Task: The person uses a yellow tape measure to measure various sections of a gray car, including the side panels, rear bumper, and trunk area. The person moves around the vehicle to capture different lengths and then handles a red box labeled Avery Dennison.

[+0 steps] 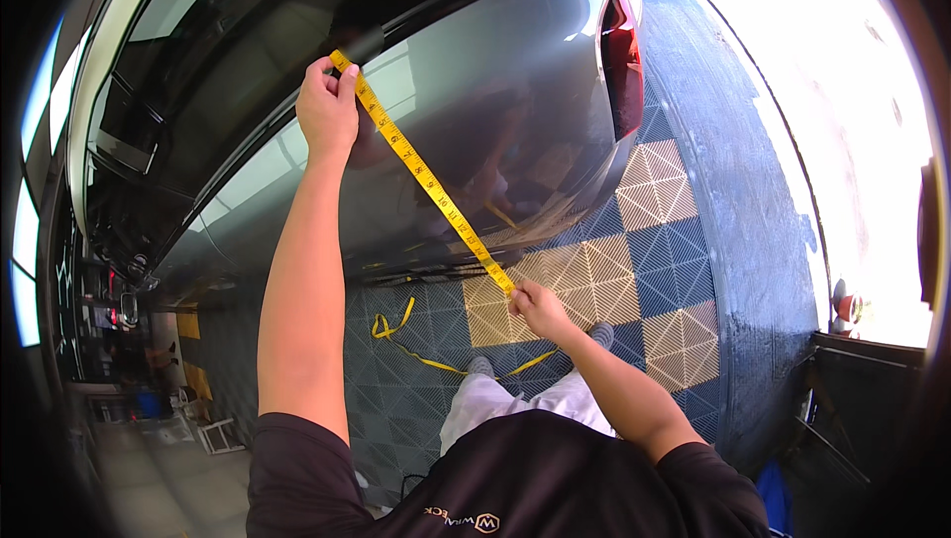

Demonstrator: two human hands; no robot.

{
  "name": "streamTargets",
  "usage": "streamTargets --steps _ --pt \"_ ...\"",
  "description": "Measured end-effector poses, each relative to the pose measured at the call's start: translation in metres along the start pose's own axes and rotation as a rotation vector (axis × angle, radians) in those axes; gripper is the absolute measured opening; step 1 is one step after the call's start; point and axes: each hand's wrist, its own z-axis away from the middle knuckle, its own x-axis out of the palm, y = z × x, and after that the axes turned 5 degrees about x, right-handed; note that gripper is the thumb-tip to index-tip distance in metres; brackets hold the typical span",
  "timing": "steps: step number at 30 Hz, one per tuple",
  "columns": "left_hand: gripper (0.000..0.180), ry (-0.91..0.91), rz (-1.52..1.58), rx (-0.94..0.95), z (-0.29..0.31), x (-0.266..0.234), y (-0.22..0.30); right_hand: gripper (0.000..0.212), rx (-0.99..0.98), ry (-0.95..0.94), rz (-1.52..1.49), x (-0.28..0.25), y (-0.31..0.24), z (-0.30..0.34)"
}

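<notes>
A yellow tape measure (pixel 426 177) of the soft, flexible kind runs slantwise across the rear side panel of a dark grey car (pixel 515 92). My left hand (pixel 329 107) pinches its upper end against the body, just below the window line. Lower down, near the bottom edge of the panel, my right hand (pixel 540 308) grips the tape between thumb and fingers. The stretch between my hands looks taut. From my right hand the rest of the tape hangs down, and its loose yellow tail lies curled on the floor by my feet.
A red tail light (pixel 621 62) marks the car's rear corner on the right. Blue and tan floor tiles (pixel 575 275) lie under me, with a blue painted strip (pixel 758 241) beyond. Dark panels (pixel 852 399) stand at the lower right. A small white stool-like frame (pixel 220 436) stands far left.
</notes>
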Motion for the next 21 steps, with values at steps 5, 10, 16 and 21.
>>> streamTargets --steps 5,10,16,21 --pt "0.033 -0.06 -0.093 0.102 -0.011 0.0 0.006 0.019 0.039 0.15 -0.071 0.047 0.032 -0.042" --pt "0.029 -0.005 -0.301 0.564 -0.027 -0.012 -0.002 0.018 0.127 0.272 -0.295 0.092 0.036 -0.043" --pt "0.041 0.041 -0.102 0.659 -0.046 0.01 -0.045 0.022 0.158 0.406 -0.423 0.152 0.088 -0.083" --pt "0.056 -0.116 -0.086 0.503 -0.076 0.009 -0.051 0.02 0.143 0.503 -0.52 0.159 0.115 -0.13"
